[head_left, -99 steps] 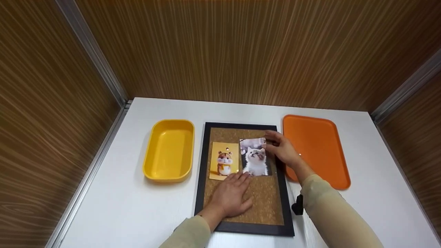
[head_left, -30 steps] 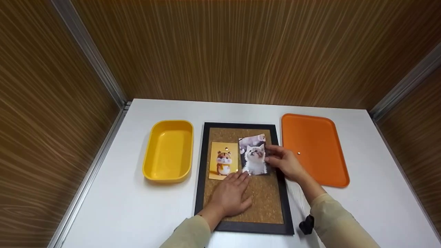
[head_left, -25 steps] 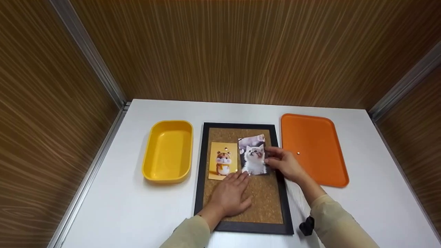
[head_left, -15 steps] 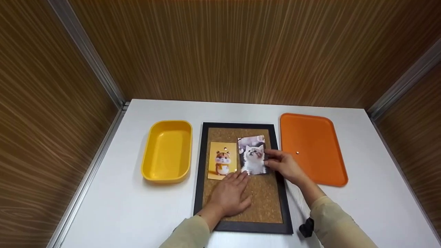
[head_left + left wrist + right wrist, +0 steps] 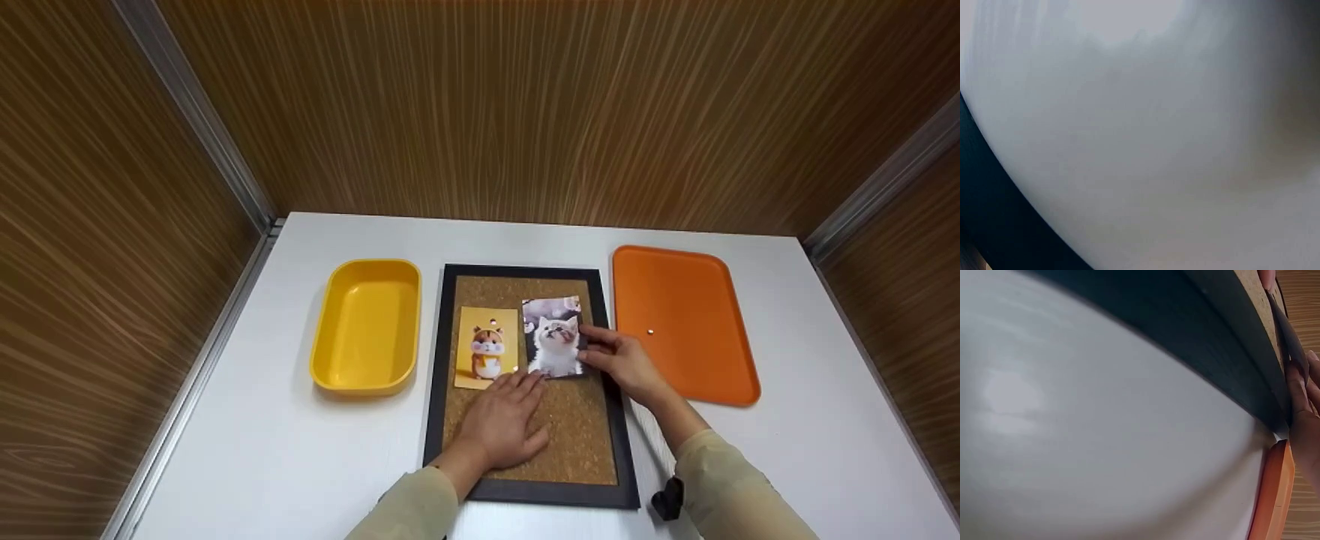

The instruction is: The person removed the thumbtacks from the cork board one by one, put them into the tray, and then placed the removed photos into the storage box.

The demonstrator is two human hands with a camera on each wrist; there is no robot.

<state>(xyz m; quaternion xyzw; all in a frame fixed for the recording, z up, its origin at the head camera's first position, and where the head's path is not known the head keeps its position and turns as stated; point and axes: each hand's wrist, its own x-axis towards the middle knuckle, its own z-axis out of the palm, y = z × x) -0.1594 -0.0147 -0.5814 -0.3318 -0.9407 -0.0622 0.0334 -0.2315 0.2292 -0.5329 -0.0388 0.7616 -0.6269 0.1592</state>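
A black-framed corkboard [image 5: 574,442] lies on the white table. On its left half is a yellow hamster picture card [image 5: 487,352] with a small shiny pin [image 5: 493,322] near its top. Beside that card sits a kitten photo [image 5: 555,352]. My left hand [image 5: 501,426] rests flat on the cork, fingers spread, fingertips at the lower edges of both pictures. With thumb and fingers, my right hand [image 5: 628,365] pinches the kitten photo's right edge. The right wrist view shows that photo edge [image 5: 1292,340] raised off the cork. Only blurred tabletop and dark frame appear in the left wrist view.
An orange tray [image 5: 690,360] stands right of the board, near the right forearm, with one small shiny pin [image 5: 650,331] in it. To the left is a yellow bin [image 5: 367,337]. Wood-grain panels [image 5: 480,112] wall in the table's back and sides.
My right hand has come down from the kitten photo's upper right corner to the middle of its right edge. The photo's raised top right corner has lowered slightly. My left hand has stayed put.
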